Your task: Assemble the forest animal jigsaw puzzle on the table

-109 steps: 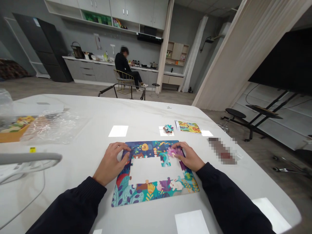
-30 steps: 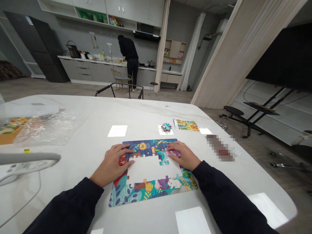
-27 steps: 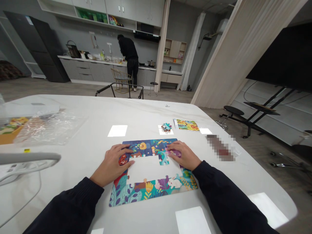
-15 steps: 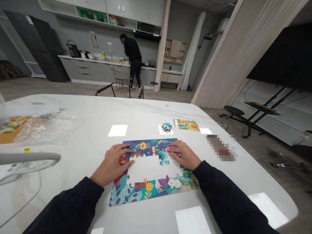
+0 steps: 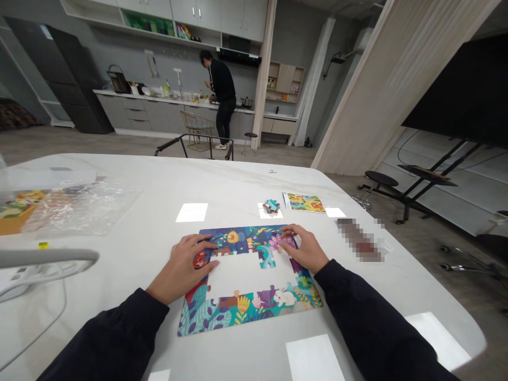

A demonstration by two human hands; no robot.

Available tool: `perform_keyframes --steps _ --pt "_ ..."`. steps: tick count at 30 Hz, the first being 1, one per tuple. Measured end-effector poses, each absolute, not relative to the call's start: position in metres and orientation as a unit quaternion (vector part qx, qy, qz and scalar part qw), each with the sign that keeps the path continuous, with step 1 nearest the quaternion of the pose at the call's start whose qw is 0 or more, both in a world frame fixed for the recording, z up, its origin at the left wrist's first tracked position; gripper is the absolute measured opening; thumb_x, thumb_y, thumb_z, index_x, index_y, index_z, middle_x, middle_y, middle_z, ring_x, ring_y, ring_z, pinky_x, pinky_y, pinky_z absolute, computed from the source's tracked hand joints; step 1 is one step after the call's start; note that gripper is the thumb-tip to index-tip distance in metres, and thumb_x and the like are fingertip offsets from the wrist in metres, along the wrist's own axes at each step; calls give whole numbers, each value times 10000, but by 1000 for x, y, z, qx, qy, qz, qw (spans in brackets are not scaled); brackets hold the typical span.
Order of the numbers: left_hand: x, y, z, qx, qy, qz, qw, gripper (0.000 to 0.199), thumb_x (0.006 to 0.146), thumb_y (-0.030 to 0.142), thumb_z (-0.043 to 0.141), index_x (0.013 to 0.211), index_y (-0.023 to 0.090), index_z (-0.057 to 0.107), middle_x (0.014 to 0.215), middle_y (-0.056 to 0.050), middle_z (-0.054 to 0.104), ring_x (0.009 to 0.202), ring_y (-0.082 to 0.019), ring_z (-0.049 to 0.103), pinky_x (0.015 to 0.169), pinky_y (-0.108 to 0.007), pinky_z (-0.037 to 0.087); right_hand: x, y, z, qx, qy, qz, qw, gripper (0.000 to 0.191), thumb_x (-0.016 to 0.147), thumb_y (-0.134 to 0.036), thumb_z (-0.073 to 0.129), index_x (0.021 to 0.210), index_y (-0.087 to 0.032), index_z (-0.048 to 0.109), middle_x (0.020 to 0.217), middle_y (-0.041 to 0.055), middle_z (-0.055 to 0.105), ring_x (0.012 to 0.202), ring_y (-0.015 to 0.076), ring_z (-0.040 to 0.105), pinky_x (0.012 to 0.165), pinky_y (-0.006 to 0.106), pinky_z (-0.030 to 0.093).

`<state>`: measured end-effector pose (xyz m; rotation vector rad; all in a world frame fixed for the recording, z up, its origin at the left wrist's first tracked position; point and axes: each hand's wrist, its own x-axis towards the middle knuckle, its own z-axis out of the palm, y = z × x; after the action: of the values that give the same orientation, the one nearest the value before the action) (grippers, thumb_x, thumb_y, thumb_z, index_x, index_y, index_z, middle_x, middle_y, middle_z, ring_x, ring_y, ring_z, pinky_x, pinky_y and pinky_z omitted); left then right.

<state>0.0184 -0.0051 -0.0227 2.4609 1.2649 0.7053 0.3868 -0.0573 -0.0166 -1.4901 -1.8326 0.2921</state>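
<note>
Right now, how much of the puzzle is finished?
Done: the puzzle's outer ring looks nearly complete. In hand: the left hand presses a red piece at the ring's left side, and the right hand rests on its top edge. Left: the white gap in the middle and the small pile of pieces beyond.

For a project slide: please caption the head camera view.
Left hand and right hand rest on a colourful jungle jigsaw puzzle, centre unfilled, on a white table.
</note>
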Motion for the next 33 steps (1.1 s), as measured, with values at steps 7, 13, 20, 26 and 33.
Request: perform_keyframes --steps 7,13,20,26,33 --pt "19 -4 -23 850 439 252 148 284 952 473 582 1137 301 712 1363 -49 633 1293 -325 508 1075 -558 421 430 -13 -25 -650 -637 49 412 236 877 -356 645 1071 -224 667 1094 77 726 900 248 650 819 421 522" --pt "18 -4 -24 851 434 260 143 282 960 467 574 1139 297 711 1351 -55 640 1282 -322 520 1068 -548 439 429 33 -28 -637 -655 28 406 372 847 -422 682 1163 -231 640 1167 87 711 953 267 649 899 459 512" --pt "18 -4 -25 852 435 258 134 260 950 444 585 1134 310 710 1343 -44 647 1280 -319 532 1057 -537 457 416 55 -29 -631 -667 14 396 410 803 -442 741 1133 -223 636 1117 90 723 996 285 643 944 463 496" --pt "18 -4 -25 852 435 256 139 259 954 431 578 1139 307 710 1343 -49 644 1288 -321 525 1067 -551 449 412 58 -28 -637 -667 7 387 391 805 -407 737 1138 -233 630 1065 89 723 1032 309 629 953 480 478" --pt "19 -6 -23 849 435 265 138 245 945 406 590 1131 305 714 1340 -48 643 1272 -309 536 1069 -533 458 410 58 -29 -633 -670 18 387 323 825 -354 700 1112 -233 617 1067 75 717 1016 283 623 960 455 473"
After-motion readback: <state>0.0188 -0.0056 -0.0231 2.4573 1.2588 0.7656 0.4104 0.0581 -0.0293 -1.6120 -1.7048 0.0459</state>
